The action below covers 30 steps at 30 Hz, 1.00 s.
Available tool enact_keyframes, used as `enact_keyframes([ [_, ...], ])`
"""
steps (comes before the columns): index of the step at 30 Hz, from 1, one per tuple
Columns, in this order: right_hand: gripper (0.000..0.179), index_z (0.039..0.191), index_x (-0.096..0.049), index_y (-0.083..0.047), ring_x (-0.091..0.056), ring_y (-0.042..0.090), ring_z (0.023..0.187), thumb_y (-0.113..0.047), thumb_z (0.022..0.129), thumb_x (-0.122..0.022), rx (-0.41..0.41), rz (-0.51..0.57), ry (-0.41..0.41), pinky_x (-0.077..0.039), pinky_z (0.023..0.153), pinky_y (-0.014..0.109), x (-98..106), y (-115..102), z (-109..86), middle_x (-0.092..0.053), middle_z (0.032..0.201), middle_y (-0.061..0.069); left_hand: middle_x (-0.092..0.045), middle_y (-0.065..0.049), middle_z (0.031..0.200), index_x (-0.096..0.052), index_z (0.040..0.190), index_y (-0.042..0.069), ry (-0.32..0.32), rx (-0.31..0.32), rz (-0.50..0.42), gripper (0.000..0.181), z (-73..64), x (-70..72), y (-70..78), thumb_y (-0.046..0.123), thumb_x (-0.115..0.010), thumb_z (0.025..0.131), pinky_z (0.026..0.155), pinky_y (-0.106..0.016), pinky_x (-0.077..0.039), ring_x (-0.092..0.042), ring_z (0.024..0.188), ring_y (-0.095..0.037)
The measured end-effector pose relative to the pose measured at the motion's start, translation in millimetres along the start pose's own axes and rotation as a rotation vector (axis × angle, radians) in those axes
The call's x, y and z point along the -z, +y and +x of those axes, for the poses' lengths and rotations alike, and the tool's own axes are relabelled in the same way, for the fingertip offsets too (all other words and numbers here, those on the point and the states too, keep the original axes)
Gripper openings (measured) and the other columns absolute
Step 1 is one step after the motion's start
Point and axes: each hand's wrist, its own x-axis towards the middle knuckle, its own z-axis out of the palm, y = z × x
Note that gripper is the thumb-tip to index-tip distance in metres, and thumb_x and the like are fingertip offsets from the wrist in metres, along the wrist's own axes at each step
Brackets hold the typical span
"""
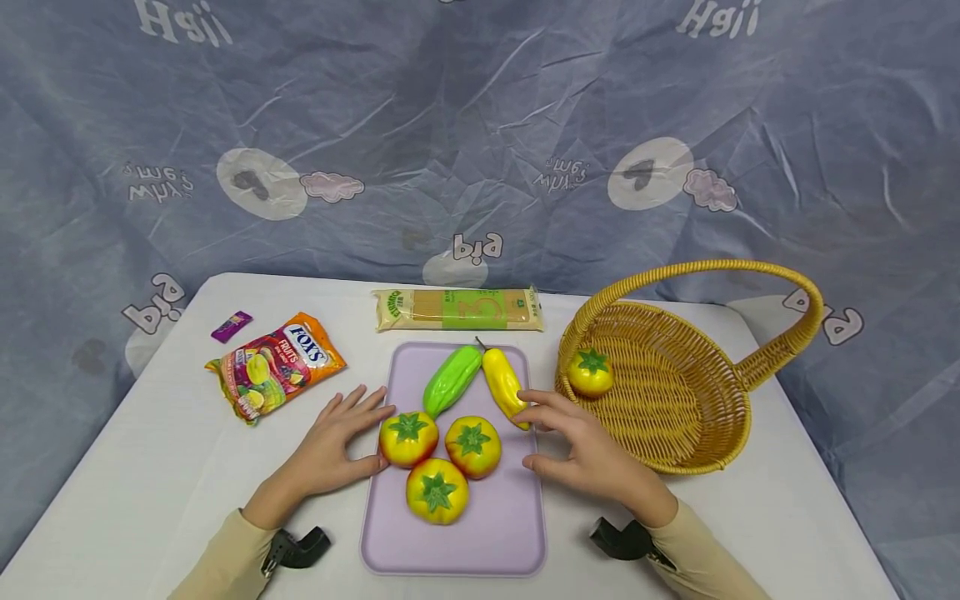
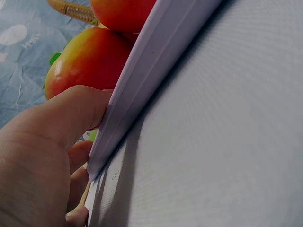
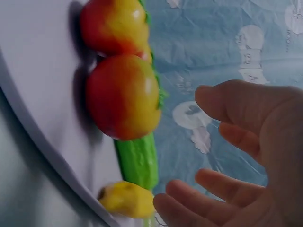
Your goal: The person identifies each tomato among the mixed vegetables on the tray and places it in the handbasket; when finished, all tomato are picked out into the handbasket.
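Observation:
A lilac tray carries three yellow-red toy tomatoes with green leaf tops, a green toy cucumber and a yellow toy banana. At the tray's left edge, my left hand has its fingers spread, the thumb resting on the rim beside a tomato. My right hand hovers over the tray's right edge, fingers loosely bent. Its fingertips overlap the banana's near end in the head view. In the right wrist view, nothing lies between the thumb and fingers.
A wicker basket with a tall handle stands at the right, one toy tomato inside it. Behind the tray lies a pack of noodles. A candy bag and a small purple packet are at the left.

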Motion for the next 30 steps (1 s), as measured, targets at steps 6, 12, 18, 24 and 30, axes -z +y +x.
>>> enact_keyframes([
  [6,0.053,0.125,-0.067,-0.017,-0.058,0.032,0.132,-0.016,0.076,-0.087,0.055,-0.01,-0.02,-0.052,0.108,0.044,-19.6,2.3,0.2,-0.058,0.144,0.015,-0.049,-0.013,0.157,-0.064,0.139,0.017,0.001,-0.004,-0.001,0.065,0.2,-0.5,0.1,0.04,-0.078,0.08,0.12,-0.072,-0.017,-0.036,0.149,-0.049],
  [12,0.061,0.134,-0.063,-0.015,-0.054,0.037,0.138,-0.015,0.078,-0.086,0.031,0.108,-0.074,-0.046,0.116,0.039,-39.9,3.9,-0.5,-0.042,0.158,0.02,-0.049,-0.013,0.157,-0.064,0.139,0.017,0.009,-0.014,-0.003,0.065,-0.2,0.5,0.7,0.04,-0.079,0.08,0.119,-0.073,-0.018,-0.036,0.148,-0.049],
  [18,0.059,0.135,-0.063,-0.013,-0.05,0.039,0.142,-0.014,0.079,-0.084,0.022,0.199,-0.084,-0.041,0.12,0.033,-54.8,7.9,0.2,-0.039,0.158,0.026,-0.049,-0.013,0.157,-0.064,0.139,0.018,0.007,-0.012,-0.002,0.065,0.0,0.7,0.4,0.04,-0.079,0.08,0.119,-0.073,-0.018,-0.035,0.148,-0.049],
  [24,0.063,0.138,-0.06,-0.014,-0.045,0.038,0.146,-0.012,0.08,-0.084,0.016,0.218,-0.06,-0.036,0.122,0.028,-66.8,11.1,-1.2,-0.037,0.159,0.026,-0.048,-0.012,0.158,-0.064,0.139,0.018,0.005,-0.005,-0.004,0.064,-0.2,0.6,-0.4,0.039,-0.078,0.08,0.12,-0.073,-0.018,-0.035,0.149,-0.048],
  [30,0.063,0.138,-0.061,-0.015,-0.044,0.038,0.147,-0.012,0.079,-0.083,-0.008,0.212,-0.056,-0.035,0.123,0.03,-68.9,11.7,-0.6,-0.037,0.161,0.023,-0.048,-0.012,0.158,-0.064,0.139,0.018,0.005,-0.004,-0.005,0.065,-0.1,0.9,-0.1,0.039,-0.078,0.08,0.12,-0.072,-0.017,-0.035,0.149,-0.048],
])
